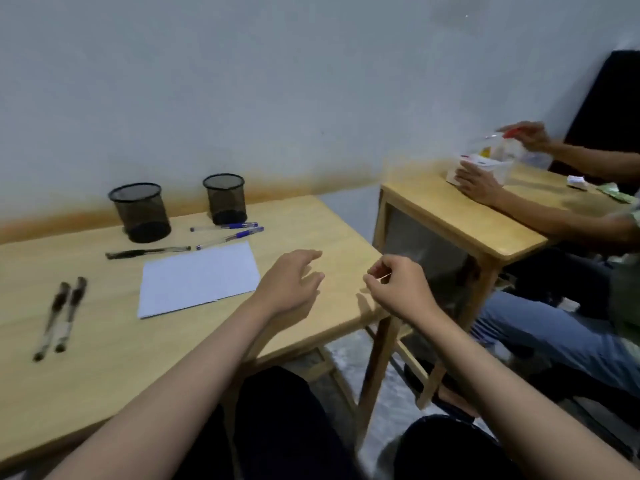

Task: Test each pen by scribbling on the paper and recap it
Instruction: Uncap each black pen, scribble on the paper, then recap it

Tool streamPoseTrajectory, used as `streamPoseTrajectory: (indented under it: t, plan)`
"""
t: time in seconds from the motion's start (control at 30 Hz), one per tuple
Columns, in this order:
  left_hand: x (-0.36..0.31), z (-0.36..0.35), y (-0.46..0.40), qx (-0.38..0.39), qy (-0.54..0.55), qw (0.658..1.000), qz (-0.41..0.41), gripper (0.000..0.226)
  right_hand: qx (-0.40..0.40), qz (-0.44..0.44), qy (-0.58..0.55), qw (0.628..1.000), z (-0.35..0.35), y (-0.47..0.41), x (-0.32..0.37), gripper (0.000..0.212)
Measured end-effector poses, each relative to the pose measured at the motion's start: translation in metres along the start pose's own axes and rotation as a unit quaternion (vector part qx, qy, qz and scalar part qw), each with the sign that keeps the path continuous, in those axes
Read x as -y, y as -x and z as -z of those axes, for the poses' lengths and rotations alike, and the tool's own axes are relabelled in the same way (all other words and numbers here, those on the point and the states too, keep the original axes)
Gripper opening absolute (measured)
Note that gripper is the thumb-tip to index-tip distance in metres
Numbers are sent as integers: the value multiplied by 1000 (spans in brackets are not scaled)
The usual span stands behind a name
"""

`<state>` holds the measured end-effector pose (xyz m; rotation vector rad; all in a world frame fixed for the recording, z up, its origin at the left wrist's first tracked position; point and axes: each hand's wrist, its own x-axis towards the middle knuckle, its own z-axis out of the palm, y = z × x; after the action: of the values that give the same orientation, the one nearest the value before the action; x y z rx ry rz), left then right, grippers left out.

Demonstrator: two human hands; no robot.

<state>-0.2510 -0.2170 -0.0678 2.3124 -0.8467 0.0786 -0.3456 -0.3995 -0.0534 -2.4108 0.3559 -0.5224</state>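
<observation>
Head view: a white sheet of paper (199, 278) lies flat on the wooden table (104, 358), blank as far as the blur shows. Two blue pens (227, 230) and one black pen (147, 252) lie capped just beyond it, near two mesh cups (140, 213). Two dark pens (60, 317) sit well left. Left hand (289, 285) hovers, fingers loosely spread. Right hand (398, 289) is curled; whether it pinches anything, I cannot tell.

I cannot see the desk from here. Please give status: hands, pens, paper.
Left hand open, holds nothing. Right hand fingers curled, contents unclear. Five pens untouched around the white paper, nearest a black pen. Nothing in the way.
</observation>
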Motion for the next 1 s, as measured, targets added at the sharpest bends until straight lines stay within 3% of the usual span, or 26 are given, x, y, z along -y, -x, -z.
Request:
streamPoseTrajectory:
  t: [0.17, 0.37, 0.73, 1.0]
  plan:
    - [54, 59, 43, -86, -38, 992, 88, 45, 46, 98, -54, 993, -58, -22, 72, 9]
    - [102, 99, 101, -185, -50, 958, 215, 45, 107, 158, -97, 977, -119, -34, 141, 11]
    - [149, 110, 128, -87, -133, 944, 288, 62, 154, 215, -87, 961, -211, -80, 216, 10]
    - [155, 105, 128, -87, -163, 941, 284, 62, 175, 272, 17, 946, -259, -117, 226, 17]
